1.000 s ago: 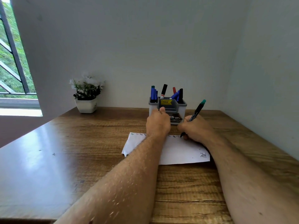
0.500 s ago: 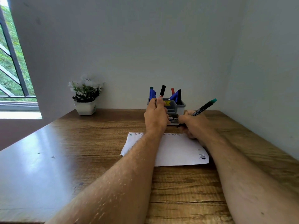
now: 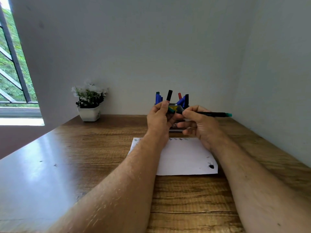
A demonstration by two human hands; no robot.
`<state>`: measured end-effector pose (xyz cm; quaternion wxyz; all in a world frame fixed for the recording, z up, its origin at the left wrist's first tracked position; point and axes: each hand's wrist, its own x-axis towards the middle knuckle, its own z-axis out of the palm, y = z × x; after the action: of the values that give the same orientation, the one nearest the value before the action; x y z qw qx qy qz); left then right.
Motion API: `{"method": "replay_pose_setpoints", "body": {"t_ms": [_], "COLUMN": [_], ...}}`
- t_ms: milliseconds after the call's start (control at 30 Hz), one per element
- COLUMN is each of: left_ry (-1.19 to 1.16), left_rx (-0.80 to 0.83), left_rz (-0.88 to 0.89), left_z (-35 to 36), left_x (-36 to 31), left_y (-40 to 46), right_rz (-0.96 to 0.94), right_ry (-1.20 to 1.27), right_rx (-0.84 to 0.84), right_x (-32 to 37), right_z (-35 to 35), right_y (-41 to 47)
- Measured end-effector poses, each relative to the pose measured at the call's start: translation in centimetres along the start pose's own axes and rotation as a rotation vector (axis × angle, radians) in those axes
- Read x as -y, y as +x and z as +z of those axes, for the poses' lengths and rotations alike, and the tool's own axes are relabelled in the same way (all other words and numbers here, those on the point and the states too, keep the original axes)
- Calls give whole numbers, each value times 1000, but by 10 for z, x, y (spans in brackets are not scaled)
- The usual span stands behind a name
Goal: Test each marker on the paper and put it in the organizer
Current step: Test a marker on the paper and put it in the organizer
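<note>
At frame centre, the right hand pinches a green marker; the left hand grips its cap (recapping, likely). Several markers already stand in the organizer; scribbles line the paper.

Pale walls, barred window, wooden table.

marker in your right hand: black barrel, teal end
cap at your left hand: teal
paper below your hands: white, black blot
</note>
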<state>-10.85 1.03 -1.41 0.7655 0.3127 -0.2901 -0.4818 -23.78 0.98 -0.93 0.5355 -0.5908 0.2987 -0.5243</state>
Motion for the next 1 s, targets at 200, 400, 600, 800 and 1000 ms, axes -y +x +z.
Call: {"method": "replay_pose_setpoints", "body": {"t_ms": [200,400,600,800,1000], "left_ry": [40,38,30,35,1], "left_rx": [35,79,-14,-62,-95], "left_rz": [4,22,51,45,37], "left_z": [0,2,0,-1,-3], "left_x": [3,3,2,0,-7], "left_y": [0,-1,2,3,3], "right_rz": [-11,-82,-4,-1,-115], "right_ry": [-55,-14,258,148,-17], "right_rx": [-33,-70,6,-96,-136], "right_x": [-3,0,3,0,0], "right_z": [1,-2,-1,3,6], "right_y": [2,5,2,3,2]}}
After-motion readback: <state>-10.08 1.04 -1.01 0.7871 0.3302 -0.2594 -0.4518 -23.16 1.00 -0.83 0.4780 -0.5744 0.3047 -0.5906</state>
